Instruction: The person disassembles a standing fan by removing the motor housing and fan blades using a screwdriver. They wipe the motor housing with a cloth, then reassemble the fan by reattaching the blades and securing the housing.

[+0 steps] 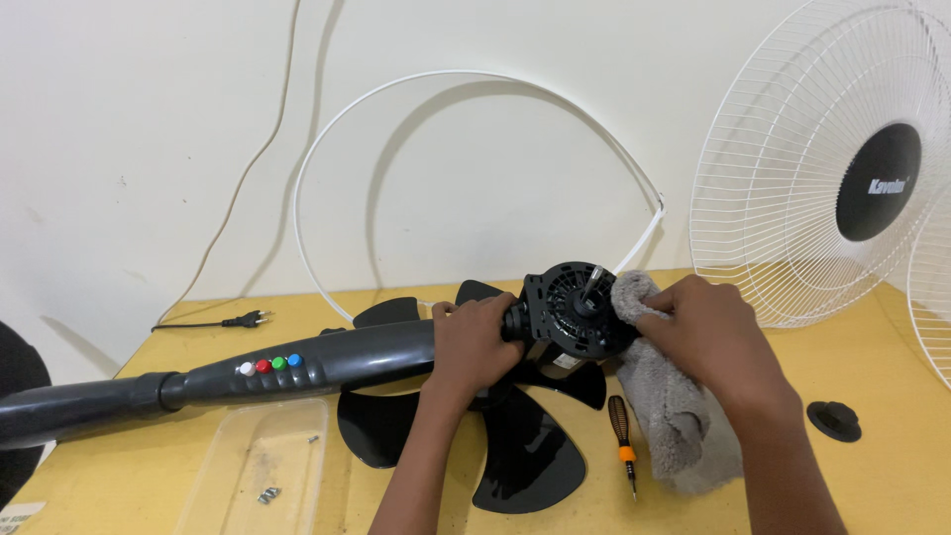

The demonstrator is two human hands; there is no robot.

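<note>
Gripping ribbed black motor housing (575, 312) – left hand (474, 342) | right hand (708, 332) clutching fuzzy grey cloth (674, 416) – glossy blade (515, 446) beneath

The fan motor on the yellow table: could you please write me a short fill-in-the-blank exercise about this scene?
1. The right hand presses a grey ____ against the fan motor.
2. The left hand grips the fan's neck, above the black fan ____ lying on the table.
3. The screwdriver has a black and ____ handle.

Missing words: cloth; blade; orange
</note>
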